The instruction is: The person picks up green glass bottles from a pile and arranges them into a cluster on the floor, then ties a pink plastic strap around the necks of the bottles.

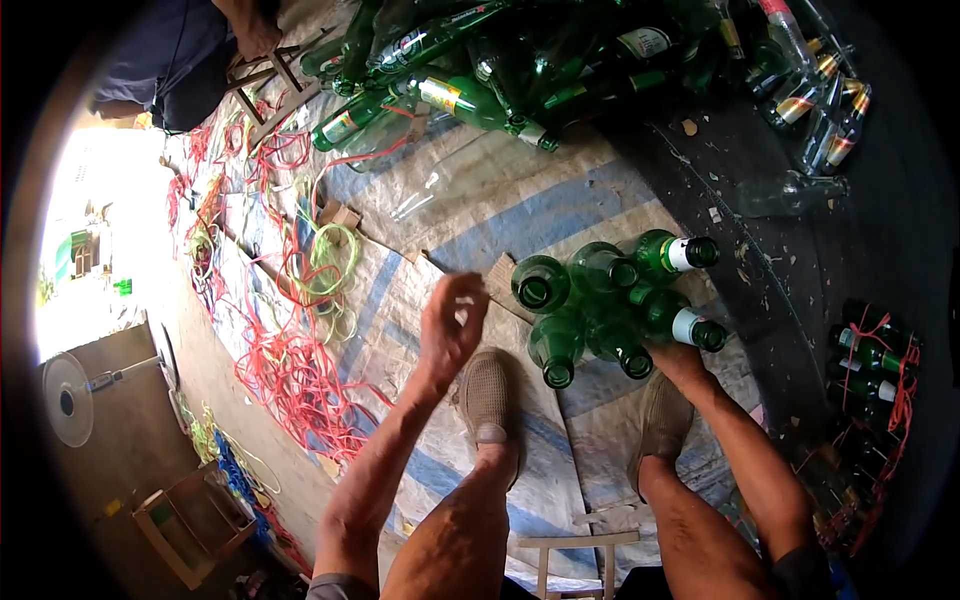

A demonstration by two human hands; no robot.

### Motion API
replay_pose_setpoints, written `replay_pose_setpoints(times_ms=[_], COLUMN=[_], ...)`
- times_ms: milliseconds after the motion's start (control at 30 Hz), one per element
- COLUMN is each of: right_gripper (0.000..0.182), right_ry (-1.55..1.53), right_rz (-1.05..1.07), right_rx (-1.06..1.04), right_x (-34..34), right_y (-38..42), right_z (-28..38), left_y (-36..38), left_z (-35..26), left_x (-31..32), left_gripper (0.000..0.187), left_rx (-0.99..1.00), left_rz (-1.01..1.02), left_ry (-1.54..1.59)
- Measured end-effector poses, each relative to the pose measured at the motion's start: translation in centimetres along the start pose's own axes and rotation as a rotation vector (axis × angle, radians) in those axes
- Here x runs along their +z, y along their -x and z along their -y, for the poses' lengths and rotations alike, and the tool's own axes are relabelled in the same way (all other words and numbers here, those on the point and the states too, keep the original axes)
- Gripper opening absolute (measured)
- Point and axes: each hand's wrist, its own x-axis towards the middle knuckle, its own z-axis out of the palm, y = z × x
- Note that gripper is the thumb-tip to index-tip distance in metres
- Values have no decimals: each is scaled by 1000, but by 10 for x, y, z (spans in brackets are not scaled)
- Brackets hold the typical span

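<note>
A cluster of several green glass bottles (pixel 600 300) stands upright on the sheet in front of my feet, necks toward me. Two of them, at the right, have white labels on their necks. My right hand (pixel 677 362) reaches in at the near right side of the cluster, against the bottles; its fingers are hidden behind the glass. To the left of the cluster, my left hand (pixel 455 325) is raised with loosely curled fingers, a gap between thumb and fingers, and nothing visible in it.
Green bottles (pixel 480 100) lie heaped at the far side, clear ones (pixel 820 120) at far right. A tied bundle of bottles (pixel 875 360) stands right. Tangled red string (pixel 310 385) covers the left floor. A fan (pixel 70 400) and another person's hand (pixel 257 35) show at left.
</note>
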Motion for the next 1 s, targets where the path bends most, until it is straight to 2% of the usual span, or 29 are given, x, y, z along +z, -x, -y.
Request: replay_pose_setpoints(times_ms=[33,67,100,200,267,300,400,433,500,600,667,700,767,800,867,900,1000], right_gripper=[37,39,45,50,49,48,48,47,48,53,57,59,63,64,67,68,63], right_ry=[82,163,338,1101,1482,1567,695,301,-27,173,266,292,202,87,547,1106,1218], right_rz=[38,73,136,239,297,339,334,332,395,627,697,689,637,591,524,464,339], right_rx=[-26,-55,-117,-409,-560,-597,-234,-16,227,310,267,195,218,312,47,-332,-529], right_x=[1,1,7,1,-4,-1,3,1,-5,-23,-25,-23,-18,-15,-17,-21,-20], right_y=[2,4,11,21,21,24,49,54,53,55,56,62,70,73,74,75,73], right_z=[-8,-16,-53,-59,-50,-67,-116,-116,-107,-95,-95,-117,-134,-139,-139,-133,-126], left_y=[-18,-37,-57,-109,-136,-146,-170,-176,-183,-193,-197,-199,-203,-205,-204,-203,-199], left_z=[3,12,4,-15,-15,-19,-25,-23,-21,-21,-20,-19,-16,-15,-16,-18,-20], left_x=[-1,-3,-2,8,19,24,42,47,56,68,74,76,80,81,85,86,86], left_gripper=[25,33,40,55,65,67,71,72,68,58,46,41,35,32,29,28,30], left_rx=[-37,-107,-172,-317,-372,-386,-460,-484,-539,-601,-602,-602,-610,-613,-652,-671,-665], left_rz=[0,69,99,160,210,223,248,249,219,170,168,168,172,174,131,109,105], left_ry=[104,165,261,530,629,668,745,779,868,959,1043,1085,1097,1103,1109,1111,1111])
